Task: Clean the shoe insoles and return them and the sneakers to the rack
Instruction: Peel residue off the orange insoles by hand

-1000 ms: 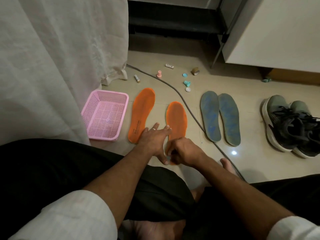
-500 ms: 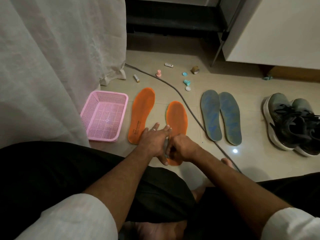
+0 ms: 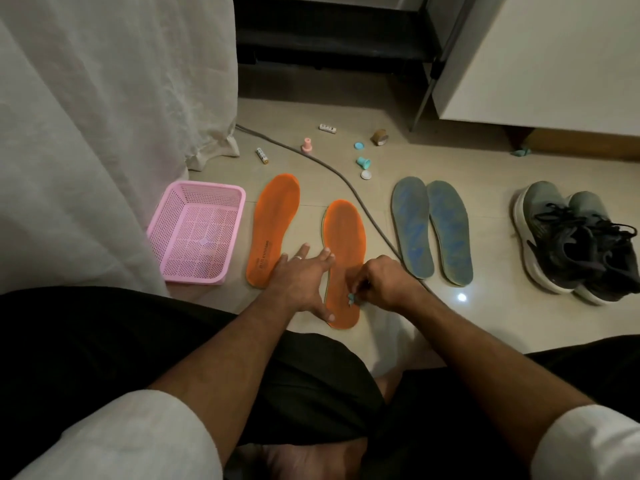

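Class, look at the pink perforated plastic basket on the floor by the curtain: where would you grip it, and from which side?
Take the pink perforated plastic basket by its raised rim, probably on the right long edge, nearest the orange foam insole. It stands upright and open-topped, so fingers can hook over the rim from above. The white curtain crowds its left side, which leaves the right side freer.

Not much here can be read. The left orange insole (image 3: 273, 230) carries a line of small dark print running lengthwise near its heel end, with a small round mark below it, but the letters are too blurred to make out. Two small white tubes on the floor, one by the curtain (image 3: 262, 155) and one farther back (image 3: 327, 128), show dark marks, also illegible.
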